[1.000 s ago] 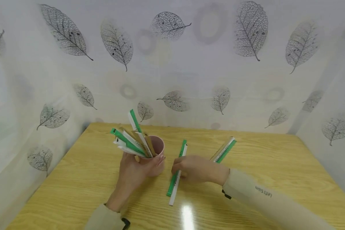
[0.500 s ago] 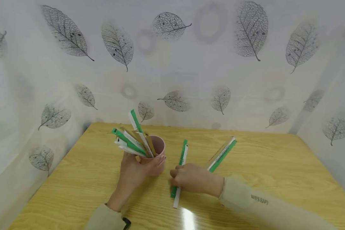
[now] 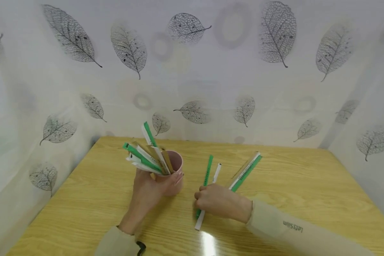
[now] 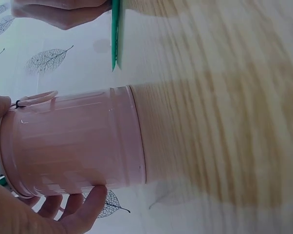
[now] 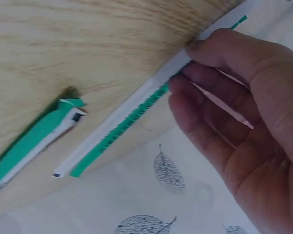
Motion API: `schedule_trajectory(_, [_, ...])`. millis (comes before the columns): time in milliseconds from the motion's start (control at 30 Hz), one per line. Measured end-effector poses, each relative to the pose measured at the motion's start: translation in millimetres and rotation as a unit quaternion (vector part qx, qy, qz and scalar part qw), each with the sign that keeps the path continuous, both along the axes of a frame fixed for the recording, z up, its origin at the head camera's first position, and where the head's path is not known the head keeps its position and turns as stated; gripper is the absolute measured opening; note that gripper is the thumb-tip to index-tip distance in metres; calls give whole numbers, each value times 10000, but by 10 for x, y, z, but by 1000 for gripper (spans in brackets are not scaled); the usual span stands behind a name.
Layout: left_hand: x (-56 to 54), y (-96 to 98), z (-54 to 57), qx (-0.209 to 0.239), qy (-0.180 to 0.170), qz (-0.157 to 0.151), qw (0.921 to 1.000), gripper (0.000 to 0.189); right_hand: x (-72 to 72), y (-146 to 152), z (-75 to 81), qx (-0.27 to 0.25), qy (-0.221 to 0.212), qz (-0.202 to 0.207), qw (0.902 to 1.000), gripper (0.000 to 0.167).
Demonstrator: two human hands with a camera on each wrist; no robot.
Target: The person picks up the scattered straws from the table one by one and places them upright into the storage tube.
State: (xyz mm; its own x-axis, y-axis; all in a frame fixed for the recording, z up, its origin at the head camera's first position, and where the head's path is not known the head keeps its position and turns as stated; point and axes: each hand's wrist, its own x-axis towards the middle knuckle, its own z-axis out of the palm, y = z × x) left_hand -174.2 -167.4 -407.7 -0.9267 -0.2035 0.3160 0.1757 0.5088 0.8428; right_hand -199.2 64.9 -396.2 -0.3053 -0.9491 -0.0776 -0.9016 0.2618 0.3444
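A pink cup (image 3: 176,185) stands on the table at centre left, gripped around its side by my left hand (image 3: 147,192). Several long, narrow printed packets (image 3: 148,156) in green, white and brown lean out of it to the left. To the cup's right, my right hand (image 3: 222,201) is over a green packet (image 3: 208,169) and a white packet (image 3: 217,172) and pinches the green one. In the right wrist view, thumb and fingers meet at the green packet, along the white packet (image 5: 115,119). The left wrist view shows the cup's side and handle.
Another small group of green, white and brown packets (image 3: 247,171) lies on the table beyond my right wrist. Behind the wood-grain table (image 3: 307,185) hangs a pale leaf-print cloth (image 3: 204,78), with more of it at both sides.
My right hand has drawn toward me along the two packets. Their upper ends have shifted right and spread apart. The left hand and cup stay where they were.
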Motion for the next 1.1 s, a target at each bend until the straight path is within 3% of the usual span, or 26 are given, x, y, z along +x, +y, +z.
schedule_trajectory(133, [0,14,-2,152,-61,84,9998,99,-36,33,-52,-106,140,103,9998,11])
schedule_trajectory(300, [-2,45,-6,254,-123,148,9995,102,-81,113,-71,-177,-31,139,9997,10])
schedule_trajectory(433, [-5,57,-6,214,-10,151,9997,97,-158,187,-33,-630,-158,382,9972,13])
schedule_trajectory(533, [-10,56,1,187,140,123,9997,93,-234,236,16,-1486,-320,741,9856,19])
schedule_trajectory(600, [-11,54,5,190,201,89,9996,91,-286,268,60,-2189,-680,939,9688,19])
schedule_trajectory(700, [-19,49,8,280,252,-26,9993,88,-360,310,159,-3200,-1355,1102,9312,20])
schedule_trajectory(833, [-40,38,13,333,369,-185,9986,85,-454,340,356,-4440,-2054,998,8664,22])
schedule_trajectory(933, [-60,25,20,335,442,-289,9980,83,-513,322,521,-5379,-2627,691,7981,19])
schedule_trajectory(1100, [-95,18,30,506,444,-481,9966,80,-575,248,766,-6654,-3432,-109,6628,7])
